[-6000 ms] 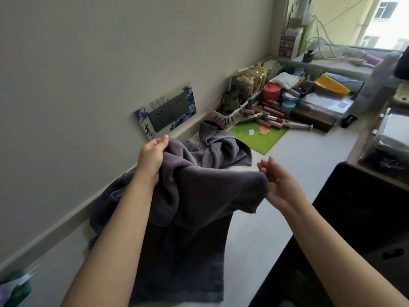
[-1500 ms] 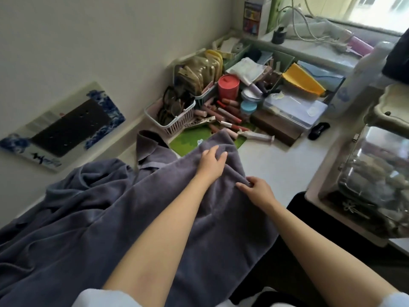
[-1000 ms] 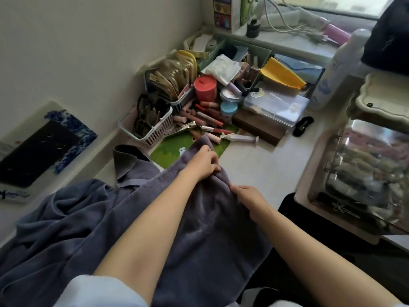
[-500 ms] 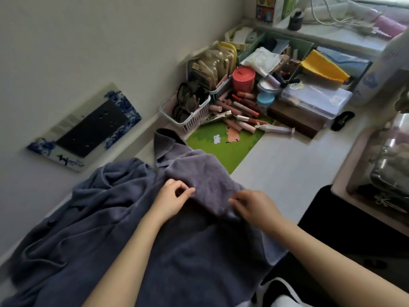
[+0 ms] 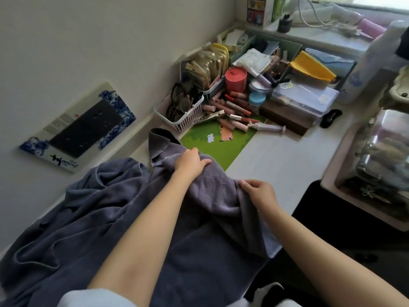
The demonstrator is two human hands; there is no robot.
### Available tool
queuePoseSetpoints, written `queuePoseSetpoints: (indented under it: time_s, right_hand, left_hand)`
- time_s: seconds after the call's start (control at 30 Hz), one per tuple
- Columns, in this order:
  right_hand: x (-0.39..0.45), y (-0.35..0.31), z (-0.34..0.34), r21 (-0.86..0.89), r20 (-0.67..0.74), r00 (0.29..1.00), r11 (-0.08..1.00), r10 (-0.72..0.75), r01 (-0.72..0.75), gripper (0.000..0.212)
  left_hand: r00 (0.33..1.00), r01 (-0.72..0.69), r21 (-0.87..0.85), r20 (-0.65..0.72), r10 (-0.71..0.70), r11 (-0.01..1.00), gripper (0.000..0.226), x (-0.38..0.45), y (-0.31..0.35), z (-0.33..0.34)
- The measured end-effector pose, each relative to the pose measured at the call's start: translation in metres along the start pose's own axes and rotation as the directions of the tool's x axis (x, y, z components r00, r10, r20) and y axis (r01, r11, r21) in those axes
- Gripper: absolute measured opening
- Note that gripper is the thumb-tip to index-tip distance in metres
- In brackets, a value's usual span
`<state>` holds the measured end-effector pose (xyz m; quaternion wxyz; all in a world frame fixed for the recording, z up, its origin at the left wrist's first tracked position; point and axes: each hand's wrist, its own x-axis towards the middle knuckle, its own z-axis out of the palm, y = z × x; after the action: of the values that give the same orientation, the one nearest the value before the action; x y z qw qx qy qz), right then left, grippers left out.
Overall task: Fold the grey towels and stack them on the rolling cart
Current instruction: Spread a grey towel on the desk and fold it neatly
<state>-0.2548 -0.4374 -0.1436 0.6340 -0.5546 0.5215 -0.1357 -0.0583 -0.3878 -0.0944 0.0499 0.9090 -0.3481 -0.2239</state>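
Note:
A large grey towel (image 5: 212,251) lies spread over the white counter (image 5: 285,156) and hangs over its near edge. My left hand (image 5: 191,163) lies on the towel's far folded end, fingers curled over the bunched cloth, close to the green mat (image 5: 223,145). My right hand (image 5: 259,193) grips the same fold's right edge near the counter's front. More grey towel (image 5: 99,191) lies crumpled to the left against the wall, with one corner (image 5: 157,140) sticking up.
Beyond the mat sit a pink basket of glasses (image 5: 181,111), a red jar (image 5: 235,79), lipstick tubes (image 5: 234,114) and a clear box (image 5: 305,98). A white-rimmed shelf with clear containers (image 5: 332,185) stands at the right. A wall socket plate (image 5: 81,127) is on the left.
Both hands have carried the towel's folded end away from me, toward the green mat. The left hand now lies over the fold instead of pinching it nearer my body.

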Motion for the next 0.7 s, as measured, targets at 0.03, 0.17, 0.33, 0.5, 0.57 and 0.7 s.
queuePoseSetpoints:
  time_s: [0.03, 0.17, 0.33, 0.5, 0.57, 0.7]
  right_hand:
    - [0.001, -0.003, -0.006, 0.097, -0.006, 0.999, 0.995, 0.034, -0.034, 0.014]
    - [0.006, -0.031, -0.034, 0.299, 0.002, 0.999, 0.953, 0.053, -0.051, 0.009]
    - [0.01, -0.088, -0.069, 0.487, -0.006, 0.997, 0.871, -0.08, 0.073, 0.015]
    - [0.019, -0.122, -0.11, 0.477, -0.211, 0.943, 0.815, -0.259, 0.33, 0.022]
    - [0.019, -0.129, -0.127, 0.379, -0.383, 0.869, 0.804, -0.313, 0.457, 0.025]
    - [0.02, -0.124, -0.131, 0.269, -0.144, 0.914, 0.873, -0.38, 0.406, 0.028]
  left_hand:
    - [1.0, -0.014, -0.04, -0.023, 0.013, 0.999, 0.047, 0.003, 0.002, -0.005]
    - [0.99, -0.079, -0.369, -0.135, 0.031, 0.926, 0.02, 0.013, 0.026, -0.042]
    - [0.935, -0.202, -0.348, -0.346, 0.074, 0.916, 0.015, 0.013, 0.061, -0.093]
    - [0.749, -0.312, -0.216, -0.655, 0.099, 0.925, 0.017, 0.011, 0.068, -0.113]
    - [0.666, -0.453, -0.262, -0.735, 0.128, 0.852, 0.017, 0.011, 0.07, -0.108]
    - [0.829, -0.385, -0.067, -0.464, 0.313, 0.92, 0.018, 0.014, 0.067, -0.077]
